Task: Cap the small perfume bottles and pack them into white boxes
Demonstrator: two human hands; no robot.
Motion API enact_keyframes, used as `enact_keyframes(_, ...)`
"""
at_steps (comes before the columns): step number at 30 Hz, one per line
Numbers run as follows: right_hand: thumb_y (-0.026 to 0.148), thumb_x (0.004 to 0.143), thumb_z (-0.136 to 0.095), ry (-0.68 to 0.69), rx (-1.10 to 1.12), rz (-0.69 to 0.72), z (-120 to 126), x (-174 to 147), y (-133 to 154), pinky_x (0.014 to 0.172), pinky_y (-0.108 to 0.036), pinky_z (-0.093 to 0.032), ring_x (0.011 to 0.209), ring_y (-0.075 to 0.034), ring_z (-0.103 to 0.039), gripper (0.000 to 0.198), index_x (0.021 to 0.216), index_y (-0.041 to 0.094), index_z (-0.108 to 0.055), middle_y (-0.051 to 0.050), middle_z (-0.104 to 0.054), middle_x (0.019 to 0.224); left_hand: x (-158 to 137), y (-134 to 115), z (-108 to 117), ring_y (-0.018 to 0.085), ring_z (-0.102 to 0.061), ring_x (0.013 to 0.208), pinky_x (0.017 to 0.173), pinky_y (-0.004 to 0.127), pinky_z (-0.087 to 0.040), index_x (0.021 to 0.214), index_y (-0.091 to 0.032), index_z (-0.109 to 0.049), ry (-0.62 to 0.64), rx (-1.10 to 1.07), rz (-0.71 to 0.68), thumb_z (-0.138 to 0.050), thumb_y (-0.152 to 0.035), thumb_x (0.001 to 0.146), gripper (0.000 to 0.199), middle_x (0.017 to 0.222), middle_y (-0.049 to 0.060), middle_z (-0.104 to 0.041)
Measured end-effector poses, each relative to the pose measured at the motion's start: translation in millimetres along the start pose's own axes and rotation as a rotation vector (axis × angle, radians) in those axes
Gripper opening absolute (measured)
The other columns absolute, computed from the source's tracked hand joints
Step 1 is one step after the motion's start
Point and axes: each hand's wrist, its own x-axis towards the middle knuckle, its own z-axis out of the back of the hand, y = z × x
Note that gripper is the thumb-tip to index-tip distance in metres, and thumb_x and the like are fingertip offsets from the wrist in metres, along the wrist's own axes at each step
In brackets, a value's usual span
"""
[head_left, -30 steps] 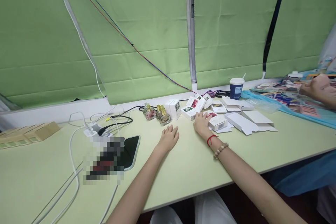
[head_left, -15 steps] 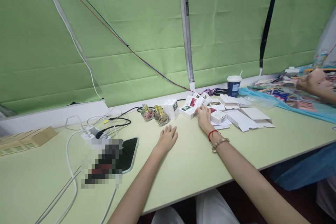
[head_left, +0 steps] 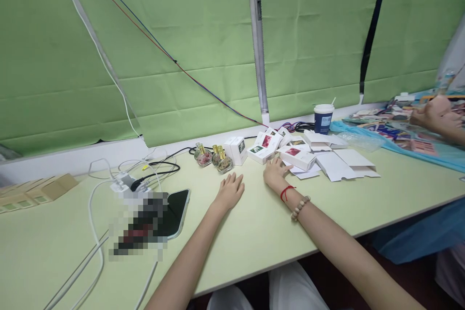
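My left hand (head_left: 229, 192) lies flat on the pale green table (head_left: 250, 232), fingers spread, holding nothing. Just beyond its fingertips stand several small glass perfume bottles (head_left: 224, 162) with gold tops and dried flowers inside. An upright white box (head_left: 236, 150) is beside them. My right hand (head_left: 275, 172) rests with fingers apart at the near edge of a pile of small white boxes. Nearest to it are a box with a green picture (head_left: 260, 153) and a box with a red flower picture (head_left: 298, 157); whether the fingertips touch them I cannot tell.
Unfolded white cartons (head_left: 336, 164) lie right of the pile, with a lidded paper cup (head_left: 323, 118) behind. A phone (head_left: 178, 213), a power strip (head_left: 127, 185) and cables are at left, brown boxes (head_left: 54, 188) further left. Another person's hand (head_left: 430, 114) is at far right.
My right hand has drawn back slightly toward me and left, away from the white boxes, and its fingers have spread. The red-flower box now shows more fully. My left hand stays put.
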Motion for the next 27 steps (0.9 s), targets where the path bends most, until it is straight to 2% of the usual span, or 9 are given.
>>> enact_keyframes(4,0.008,0.088,-0.027,0.089,-0.027,-0.024,2,-2,5,0.094,-0.074,-0.011,0.132,-0.036,-0.023,0.049,0.135,0.017,-0.04,-0.019,-0.035,0.139,-1,-1,1,0.029,-0.02,0.137,0.109,0.043,-0.019,0.139,-0.017,-0.034,-0.001,0.006,0.001,-0.021,-0.037,0.092,0.052,0.147,0.013,-0.026)
enact_keyframes(9,0.017,0.09,-0.035,0.166,-0.074,-0.071,2,-4,11,0.087,-0.079,0.0,0.131,-0.043,-0.023,0.058,0.145,0.012,-0.017,-0.03,-0.027,0.141,-1,0,0,0.028,-0.02,0.137,0.109,0.043,-0.019,0.139,-0.017,-0.033,-0.003,0.007,-0.01,-0.02,-0.038,0.092,0.053,0.147,0.013,-0.026)
enact_keyframes(15,0.026,0.09,-0.036,0.118,-0.002,-0.054,5,-3,4,0.083,-0.08,-0.006,0.126,-0.044,-0.031,0.044,0.128,0.006,-0.045,-0.032,-0.034,0.135,0,1,-3,0.029,-0.019,0.138,0.109,0.043,-0.018,0.139,-0.019,-0.033,0.0,-0.003,0.0,-0.021,-0.038,0.092,0.053,0.148,0.012,-0.025)
enact_keyframes(18,0.031,0.091,-0.034,0.112,0.014,-0.031,4,0,0,0.086,-0.078,-0.008,0.126,-0.042,-0.03,0.046,0.129,0.007,-0.043,-0.03,-0.036,0.135,0,2,-4,0.029,-0.019,0.138,0.109,0.043,-0.018,0.14,-0.019,-0.033,0.004,-0.006,0.004,-0.021,-0.039,0.092,0.053,0.148,0.012,-0.025)
enact_keyframes(24,0.032,0.09,-0.034,0.056,0.002,0.011,-3,0,-1,0.103,-0.059,-0.008,0.131,-0.037,-0.026,0.057,0.135,-0.004,-0.034,-0.033,-0.031,0.137,1,2,-5,0.029,-0.02,0.137,0.109,0.043,-0.018,0.139,-0.019,-0.034,-0.003,-0.002,-0.001,-0.021,-0.038,0.092,0.052,0.148,0.012,-0.026)
enact_keyframes(27,0.033,0.089,-0.035,0.015,0.003,0.017,-1,-2,-2,0.099,-0.064,-0.008,0.128,-0.038,-0.027,0.054,0.133,0.0,-0.039,-0.031,-0.031,0.138,0,1,-4,0.029,-0.02,0.137,0.109,0.044,-0.018,0.139,-0.019,-0.034,-0.003,-0.003,-0.001,-0.021,-0.039,0.092,0.053,0.148,0.012,-0.026)
